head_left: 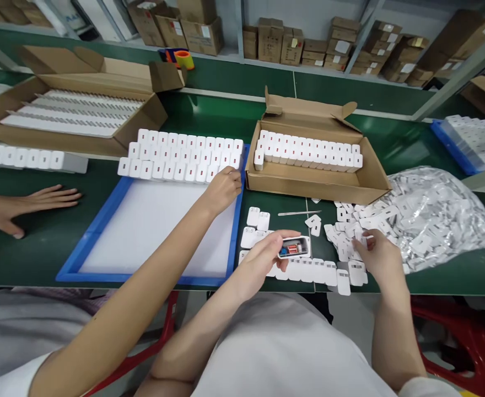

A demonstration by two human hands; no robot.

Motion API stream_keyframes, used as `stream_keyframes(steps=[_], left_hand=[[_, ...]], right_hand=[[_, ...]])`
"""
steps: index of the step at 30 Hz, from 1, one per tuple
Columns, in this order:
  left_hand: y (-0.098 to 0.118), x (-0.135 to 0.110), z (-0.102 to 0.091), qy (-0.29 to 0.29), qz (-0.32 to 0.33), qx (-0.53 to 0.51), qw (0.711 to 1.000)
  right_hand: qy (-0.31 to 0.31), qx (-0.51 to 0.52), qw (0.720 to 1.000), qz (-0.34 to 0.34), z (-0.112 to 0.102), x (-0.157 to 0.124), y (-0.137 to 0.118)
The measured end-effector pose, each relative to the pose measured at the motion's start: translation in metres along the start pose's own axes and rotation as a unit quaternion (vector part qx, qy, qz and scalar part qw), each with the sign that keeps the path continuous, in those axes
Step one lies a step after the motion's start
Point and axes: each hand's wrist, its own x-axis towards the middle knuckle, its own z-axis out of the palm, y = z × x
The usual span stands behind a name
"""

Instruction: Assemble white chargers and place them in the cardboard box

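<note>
My left hand (262, 258) is closed around a small white plastic housing (295, 248). Its open side faces up and shows red, blue and dark parts inside. At the edge of a heap of flat white covers (344, 234), my right hand (380, 255) pinches one white cover (361, 238) between thumb and fingers. Below the held housing runs a row of white housings (304, 270) along the table's front edge. White pieces (251, 237) with small slots lie to the left of it. Thin metal tweezers (298, 213) rest behind my left hand.
A co-worker's hand (224, 190) touches white units stacked on a blue-framed tray (96, 251); their other hand (39, 205) is farther left. Behind stand an open carton (308, 184) of white units and another carton (151, 113). A clear bag (445, 220) of covers bulges at right.
</note>
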Motion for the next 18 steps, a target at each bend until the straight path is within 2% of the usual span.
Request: stream_keyframes(steps=[4,7,9,10,11,12,14,16,18], left_hand=[[-0.001,-0.01,0.0,0.009,0.004,0.04,0.999],[0.006,-0.018,0.001,0.01,-0.002,0.055,0.998],[0.011,-0.021,0.002,0.007,0.002,0.07,0.997],[0.014,-0.021,0.003,0.002,0.007,0.077,0.997],[0.016,-0.022,0.004,-0.004,0.013,0.082,0.997],[0.017,-0.022,0.005,-0.011,0.018,0.084,0.996],[0.017,-0.022,0.007,-0.026,0.017,0.077,0.997],[0.015,-0.022,0.009,-0.039,0.009,0.066,0.997],[0.014,-0.023,0.01,0.0,0.024,0.081,0.996]], right_hand=[[0.008,0.004,1.0,-0.007,-0.013,0.01,0.002],[0.043,0.007,0.999,-0.009,-0.033,0.005,-0.013],[0.092,0.06,0.991,-0.079,-0.049,-0.012,-0.037],[0.13,0.115,0.971,-0.162,-0.055,-0.023,-0.051],[0.158,0.175,0.936,-0.262,-0.061,-0.033,-0.067],[0.155,0.209,0.898,-0.354,-0.065,-0.043,-0.083],[0.109,0.237,0.828,-0.496,-0.068,-0.055,-0.109],[0.064,0.231,0.785,-0.571,-0.065,-0.058,-0.125],[0.051,0.228,0.771,-0.592,-0.06,-0.055,-0.132]])
